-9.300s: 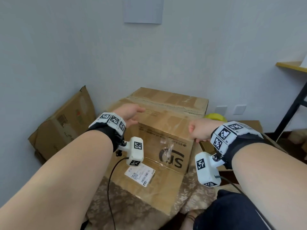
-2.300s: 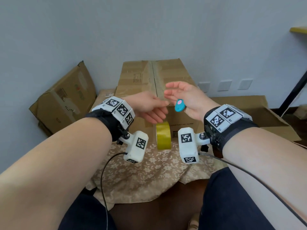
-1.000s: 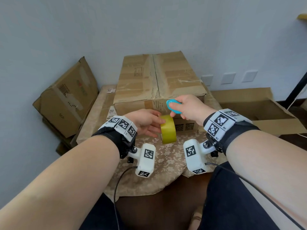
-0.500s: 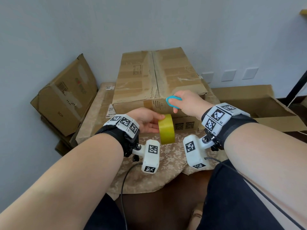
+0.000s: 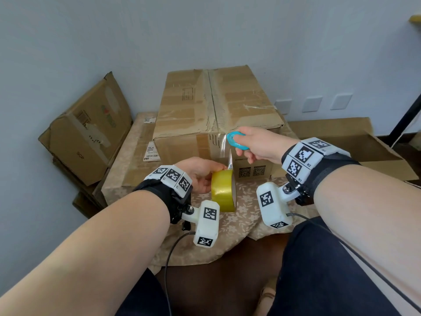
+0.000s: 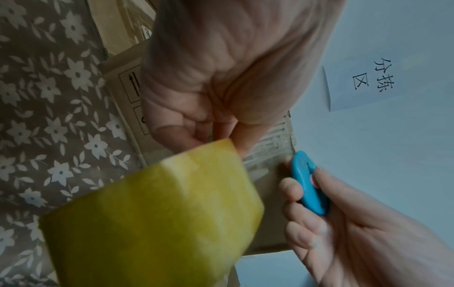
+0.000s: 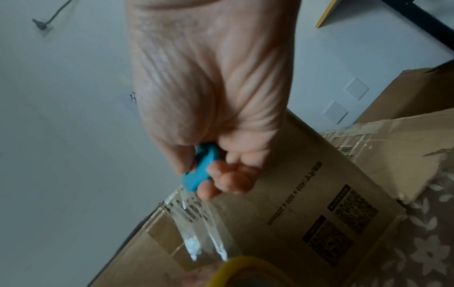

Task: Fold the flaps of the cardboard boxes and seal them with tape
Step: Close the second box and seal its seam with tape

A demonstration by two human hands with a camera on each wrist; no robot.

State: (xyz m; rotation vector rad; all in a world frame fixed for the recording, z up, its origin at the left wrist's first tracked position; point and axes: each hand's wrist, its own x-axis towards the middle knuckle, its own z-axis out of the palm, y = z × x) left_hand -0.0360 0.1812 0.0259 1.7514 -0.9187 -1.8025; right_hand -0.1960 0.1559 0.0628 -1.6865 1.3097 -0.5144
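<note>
While my left hand (image 5: 200, 176) gripped the yellow tape roll (image 5: 223, 190) near the centre of the frame, my right hand (image 5: 257, 145) pinched a blue cutter (image 5: 237, 140) just above it; a clear strip of tape (image 5: 227, 153) ran from the roll up to the front top edge of the closed cardboard box (image 5: 205, 110); the box stood on a flowered cloth (image 5: 239, 222), in the upper middle.
</note>
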